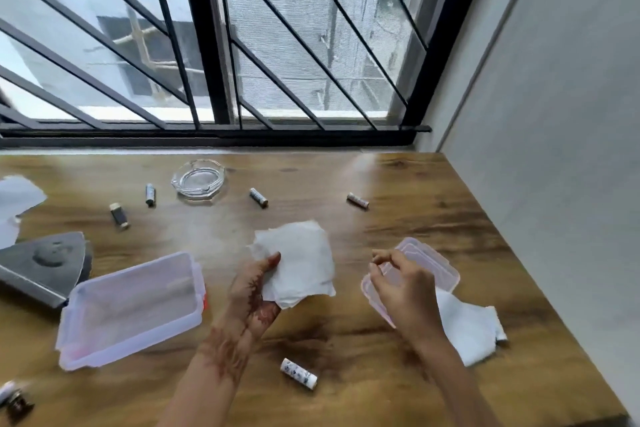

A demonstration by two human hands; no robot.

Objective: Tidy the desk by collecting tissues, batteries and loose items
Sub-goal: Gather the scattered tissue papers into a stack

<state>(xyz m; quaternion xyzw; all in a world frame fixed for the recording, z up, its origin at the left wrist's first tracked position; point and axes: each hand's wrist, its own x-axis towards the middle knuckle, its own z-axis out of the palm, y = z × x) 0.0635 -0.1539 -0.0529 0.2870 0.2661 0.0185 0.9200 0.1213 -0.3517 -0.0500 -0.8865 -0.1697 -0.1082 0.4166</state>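
Observation:
My left hand (254,291), marked with henna, holds a folded white tissue (301,260) above the middle of the wooden desk (346,333). My right hand (398,284) hovers over a clear lid (433,263), fingers loosely curled with nothing in them. Another white tissue (467,329) lies under and to the right of that lid. An open clear plastic box (131,308) stands to the left of my left hand. Batteries lie scattered: one near the front (298,373), and three farther back (150,194), (258,197), (357,200).
A glass ashtray (198,178) sits near the window. A small dark spool (119,215) lies back left. A grey device (45,267) rests at the left, white paper (17,198) behind it. Small items (15,399) sit at the front left corner. A wall bounds the right.

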